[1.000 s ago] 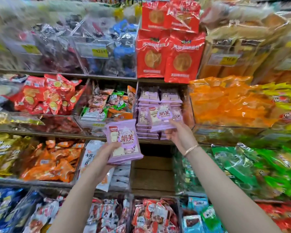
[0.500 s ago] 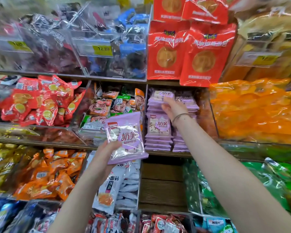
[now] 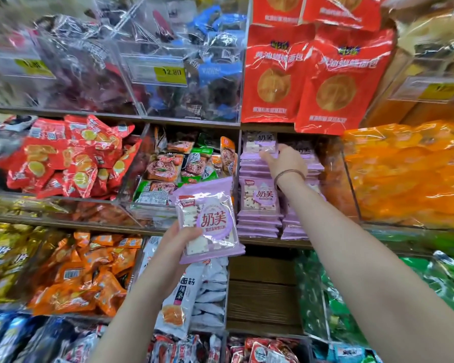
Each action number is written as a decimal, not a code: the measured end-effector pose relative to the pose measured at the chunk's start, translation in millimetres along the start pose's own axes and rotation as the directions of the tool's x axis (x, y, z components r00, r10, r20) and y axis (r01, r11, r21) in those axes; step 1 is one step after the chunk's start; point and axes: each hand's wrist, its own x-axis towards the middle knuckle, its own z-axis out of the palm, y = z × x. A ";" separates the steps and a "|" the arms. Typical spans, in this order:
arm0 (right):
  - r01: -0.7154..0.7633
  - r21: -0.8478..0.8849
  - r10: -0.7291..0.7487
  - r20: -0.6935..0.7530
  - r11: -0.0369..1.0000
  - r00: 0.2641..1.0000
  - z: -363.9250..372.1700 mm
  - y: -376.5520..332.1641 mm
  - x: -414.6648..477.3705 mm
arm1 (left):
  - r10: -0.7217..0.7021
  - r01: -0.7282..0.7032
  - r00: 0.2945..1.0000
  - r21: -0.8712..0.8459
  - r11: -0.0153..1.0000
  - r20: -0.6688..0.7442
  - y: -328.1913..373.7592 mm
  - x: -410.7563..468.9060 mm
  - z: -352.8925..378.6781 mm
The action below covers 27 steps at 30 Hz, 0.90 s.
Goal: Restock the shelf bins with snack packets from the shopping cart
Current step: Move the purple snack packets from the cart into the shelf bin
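The fingers of the left hand [image 3: 178, 244] are clamped on a purple packet [image 3: 207, 221]. The thumb lies across its lower left edge and the other fingers are hidden behind it. The packet stands nearly upright with its printed face toward the camera, held in front of the shelf edge, below and to the left of the other hand.

The right hand [image 3: 286, 163] reaches into a clear bin [image 3: 337, 195]. Its fingers [image 3: 269, 155] stretch forward, close together, onto the top packet [image 3: 260, 142] of the left-hand pile. I cannot tell whether they pinch that packet or only lie on it. A thin band [image 3: 290, 175] circles the wrist.

Under these fingers two piles of purple packets [image 3: 258, 226] stand side by side and fill most of the bin. One more stands on edge against the front of the left pile.

Just left of the right fingers is a bin of mixed packets [image 3: 168, 166], and beyond it a heap of red packets [image 3: 71, 155]. Above hang big red bags [image 3: 320, 79], which overlap the top of the purple bin. To the right lie orange packets [image 3: 409, 174].

Below the left fingers are white packets [image 3: 194, 292], with small orange packets [image 3: 84, 273] to their left. A brown box [image 3: 262, 284] sits under the purple bin, with green packets [image 3: 443, 279] to its right.
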 end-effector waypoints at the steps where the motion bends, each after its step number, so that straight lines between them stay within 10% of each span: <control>1: 0.005 -0.046 -0.004 0.011 0.999 1.000 -1.7 -1.3 2.0 | 0.000 0.000 1.000 0.003 1.000 0.006 -0.2 0.1 -0.4; 12: 0.148 -0.367 -0.192 -0.089 0.919 0.977 -19.9 3.5 -26.0 | 0.014 -0.014 1.000 0.003 1.000 -0.020 -3.7 -4.6 6.8; 20: 0.165 0.556 -0.307 0.172 0.814 0.936 -49.7 34.4 -173.3 | -0.010 0.014 0.995 0.039 0.999 -0.100 -14.2 -15.6 37.2; 27: -0.026 0.689 -0.268 0.315 0.724 0.910 -46.3 47.9 -216.5 | 0.072 -0.064 0.995 0.096 0.993 -0.075 -24.3 -24.7 53.1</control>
